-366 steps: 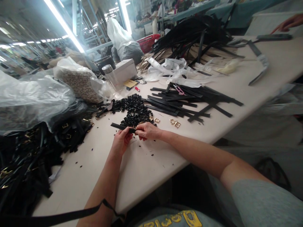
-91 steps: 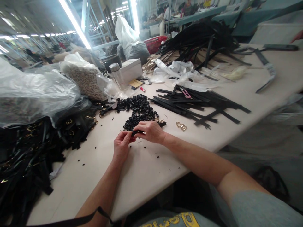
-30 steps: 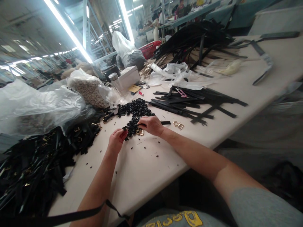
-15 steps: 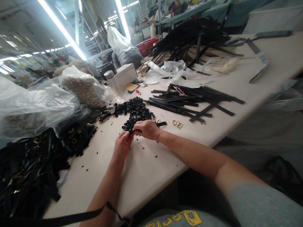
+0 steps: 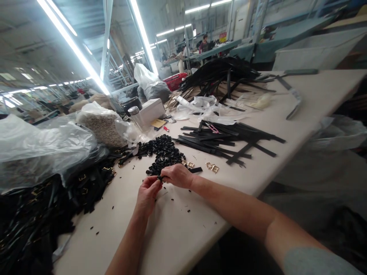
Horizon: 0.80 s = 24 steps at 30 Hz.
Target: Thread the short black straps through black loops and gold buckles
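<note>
My left hand is closed in a pinch on a small black strap loop, low over the table. From the right, the fingertips of my right hand meet it and pinch the same small black piece. The rest of that piece is hidden by my fingers. A flat black strap end shows past my right hand; whether it is in the hand or on the table I cannot tell. Just beyond my hands lies a heap of black strap loops. Several gold buckles lie to the right.
Cut black straps are piled farther right, with pink-handled snips on top. Black straps with gold buckles crowd the left. Behind are a bag of beige pieces, a bottle, a white box and long black strips.
The camera view has tilted up, so everything sits lower. My left fingers have closed into a tighter pinch against my right fingertips, and less of the black piece shows between them.
</note>
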Tool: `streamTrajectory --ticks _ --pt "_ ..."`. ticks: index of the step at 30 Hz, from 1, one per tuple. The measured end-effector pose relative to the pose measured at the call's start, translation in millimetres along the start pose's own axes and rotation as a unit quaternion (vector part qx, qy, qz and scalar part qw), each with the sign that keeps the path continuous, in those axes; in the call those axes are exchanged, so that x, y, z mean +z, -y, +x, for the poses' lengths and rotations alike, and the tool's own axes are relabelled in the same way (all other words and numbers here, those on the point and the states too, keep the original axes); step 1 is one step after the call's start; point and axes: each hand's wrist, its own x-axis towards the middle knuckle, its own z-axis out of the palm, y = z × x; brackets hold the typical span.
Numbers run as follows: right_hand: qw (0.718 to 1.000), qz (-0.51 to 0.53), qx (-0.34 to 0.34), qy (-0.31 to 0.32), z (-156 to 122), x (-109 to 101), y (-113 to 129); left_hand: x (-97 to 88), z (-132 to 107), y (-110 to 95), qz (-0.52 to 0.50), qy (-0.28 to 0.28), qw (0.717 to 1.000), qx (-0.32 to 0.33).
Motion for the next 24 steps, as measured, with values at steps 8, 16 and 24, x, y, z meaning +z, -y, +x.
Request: streamTrajectory --ticks 8,16,24 --pt "0.996 0.050 0.078 0.004 -0.5 -9.0 7.1 0.7 -0.4 0.0 -0.010 -0.016 1.000 -0.008" --pt "0.997 0.047 0.064 0.026 -0.4 -7.6 9.8 6.0 -3.7 6.3 0.072 -0.013 0.997 0.030" --pt "0.993 0.023 0.046 0.108 2.7 -26.2 -1.1 -3.0 1.1 2.5 0.113 -0.020 0.991 0.076"
